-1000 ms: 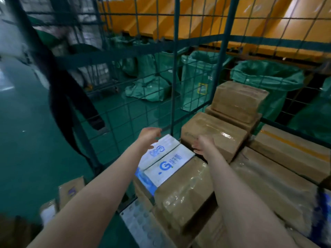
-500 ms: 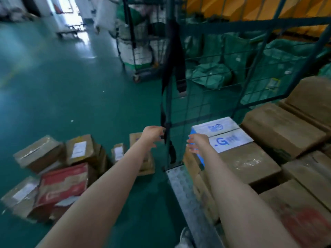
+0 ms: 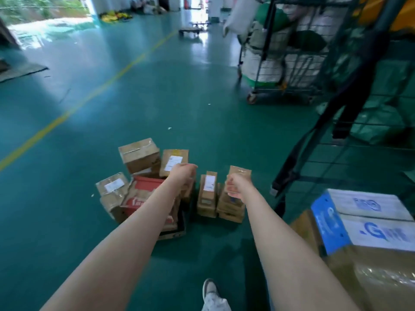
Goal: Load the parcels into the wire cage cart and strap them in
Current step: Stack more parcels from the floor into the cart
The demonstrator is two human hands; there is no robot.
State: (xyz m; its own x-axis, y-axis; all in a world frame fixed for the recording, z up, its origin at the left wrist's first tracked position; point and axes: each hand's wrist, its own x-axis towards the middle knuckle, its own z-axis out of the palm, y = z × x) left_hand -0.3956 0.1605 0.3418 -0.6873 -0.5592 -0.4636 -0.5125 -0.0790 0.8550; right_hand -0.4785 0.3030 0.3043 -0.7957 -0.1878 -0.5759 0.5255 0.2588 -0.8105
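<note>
Several cardboard parcels lie in a heap on the green floor, among them a red printed box [image 3: 143, 198], a brown box [image 3: 139, 154] and a narrow labelled box [image 3: 207, 194]. My left hand [image 3: 183, 175] and my right hand [image 3: 235, 186] reach out above the heap, fingers loosely curled, holding nothing. At the right stands the green wire cage cart [image 3: 368, 122], with a white and blue box [image 3: 363, 218] on top of brown parcels inside. A black strap [image 3: 298, 151] hangs down the cart's open side.
A second wheeled cage [image 3: 280, 63] full of white and green sacks stands further back at the right. A yellow line [image 3: 89, 95] crosses the floor on the left. My shoe [image 3: 211, 288] shows at the bottom. A low dolly [image 3: 190, 31] sits far off.
The view has swung left from the cart to the parcels on the floor. Both hands have left the white and blue box and now reach over the heap.
</note>
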